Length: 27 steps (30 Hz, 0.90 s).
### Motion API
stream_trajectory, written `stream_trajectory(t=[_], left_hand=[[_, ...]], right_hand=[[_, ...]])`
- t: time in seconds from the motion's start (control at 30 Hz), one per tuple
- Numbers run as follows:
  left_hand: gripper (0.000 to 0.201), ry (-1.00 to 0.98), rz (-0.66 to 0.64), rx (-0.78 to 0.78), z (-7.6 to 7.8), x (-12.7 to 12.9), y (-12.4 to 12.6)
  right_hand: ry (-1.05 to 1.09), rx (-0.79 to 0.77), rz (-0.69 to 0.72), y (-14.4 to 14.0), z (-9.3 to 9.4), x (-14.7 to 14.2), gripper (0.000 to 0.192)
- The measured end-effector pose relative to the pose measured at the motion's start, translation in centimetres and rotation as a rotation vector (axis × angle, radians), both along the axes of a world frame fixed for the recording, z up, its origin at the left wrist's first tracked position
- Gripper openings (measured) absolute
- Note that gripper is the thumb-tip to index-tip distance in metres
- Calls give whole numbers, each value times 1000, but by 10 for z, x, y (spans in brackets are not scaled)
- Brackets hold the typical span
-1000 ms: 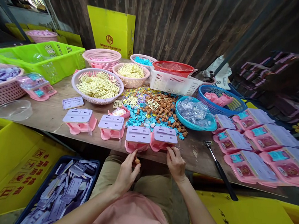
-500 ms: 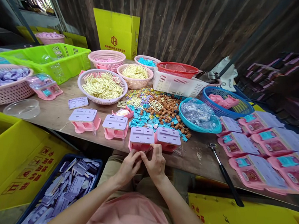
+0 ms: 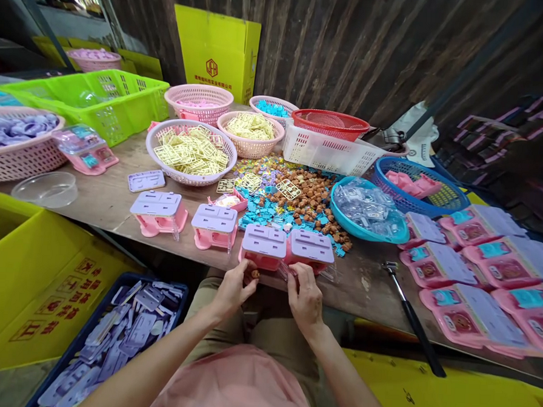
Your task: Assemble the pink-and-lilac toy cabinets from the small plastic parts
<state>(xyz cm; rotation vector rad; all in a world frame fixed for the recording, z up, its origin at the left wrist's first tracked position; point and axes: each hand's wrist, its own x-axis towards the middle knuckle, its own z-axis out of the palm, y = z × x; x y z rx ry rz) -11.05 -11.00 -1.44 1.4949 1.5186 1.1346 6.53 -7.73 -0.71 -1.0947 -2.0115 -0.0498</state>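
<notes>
Several pink toy units with lilac tops stand along the near table edge. Two of them, a left toy unit (image 3: 264, 242) and a right toy unit (image 3: 311, 247), sit side by side just beyond my hands. My left hand (image 3: 231, 291) is closed, pinching a small brown bear-like piece (image 3: 255, 274) in front of the left unit. With curled fingers, my right hand (image 3: 307, 298) holds the edge of a clear plastic flap (image 3: 284, 270) between the two units. My right fingertips are partly hidden. Loose brown pieces (image 3: 306, 190) and blue pieces (image 3: 264, 214) lie heaped behind.
A lilac basket (image 3: 200, 180) holds cream frames. Clear plastic parts fill a turquoise bowl (image 3: 370, 233). Finished-looking pink toys (image 3: 459, 319) crowd the right side, beside a black-handled hammer-like tool (image 3: 413, 320). Below left, a dark crate (image 3: 182, 296) holds lilac parts.
My hands have moved apart, the left to the left and the right to the right. The brown piece now shows in my left fingers. The view has shifted slightly.
</notes>
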Motion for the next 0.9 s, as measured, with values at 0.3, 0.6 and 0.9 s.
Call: stream_trajectory(t=[0.3, 0.6, 0.9], left_hand=[[22, -388, -48, 48, -4, 17, -10], [9, -243, 34, 92, -4, 16, -1], [23, 191, 87, 267, -26, 19, -1]], right_hand=[[69, -168, 222, -24, -14, -25, 33], [105, -139, 165, -7, -27, -34, 28], [-100, 73, -205, 13, -50, -50, 40]])
